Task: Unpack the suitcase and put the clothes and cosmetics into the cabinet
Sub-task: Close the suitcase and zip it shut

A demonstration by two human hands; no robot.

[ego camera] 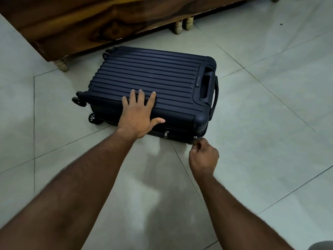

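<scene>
ribbed hard-shell suitcase (153, 78) (closed), left hand (138, 114) flat

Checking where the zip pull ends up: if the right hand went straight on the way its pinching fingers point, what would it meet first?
The right hand points up at the suitcase, so it would likely meet the near corner by the zipper pull it pinches; depth is unclear.

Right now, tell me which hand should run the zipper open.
Right. The right hand already pinches the zipper pull at the suitcase corner; the left hand lies flat on the lid, steadying it.
</scene>
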